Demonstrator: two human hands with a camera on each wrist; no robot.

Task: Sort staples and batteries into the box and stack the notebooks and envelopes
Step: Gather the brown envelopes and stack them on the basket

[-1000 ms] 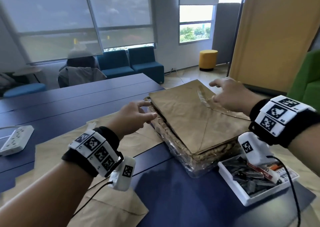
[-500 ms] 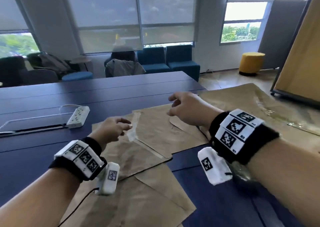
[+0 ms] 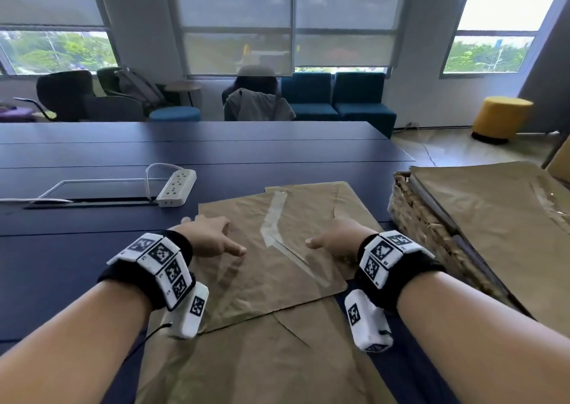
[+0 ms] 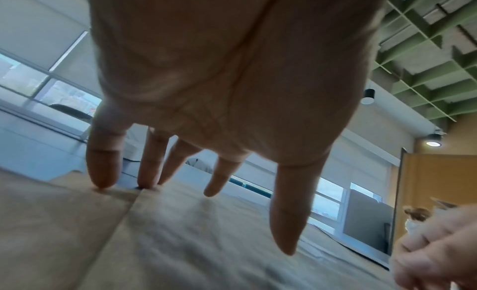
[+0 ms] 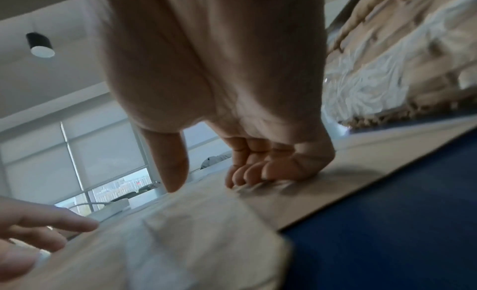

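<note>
Your left hand (image 3: pixel 207 236) lay spread over the left edge of the top brown envelope (image 3: pixel 274 249). Its fingers (image 4: pixel 103 168) were straight, two fingertips touched the paper, and the grip was released, holding nothing. Your right hand (image 3: pixel 337 238) sat on the same envelope's right side. Its fingers (image 5: pixel 254 172) were curled under with the tips against the paper and the thumb hung free. No fold or edge showed inside that grip, so it looked clenched on nothing rather than pinching the sheet.

Beyond your hands, that envelope overlapped a second one (image 3: pixel 333 200) farther back and a third (image 3: pixel 262 363) nearer you, all loose on the dark blue bench (image 3: pixel 92 243).

At the right edge stood a woven basket (image 3: pixel 431 234) in clear wrap. More brown envelopes (image 3: pixel 493 218) were piled on top of it, with a dark-edged flat thing, perhaps a notebook, under them.

Stacking looked partly done: some paper was already piled, but at least three envelopes still needed gathering. No box, staples or batteries were in view, so I could not judge that part.

A white power strip (image 3: pixel 177 188) lay well beyond your left hand.
</note>
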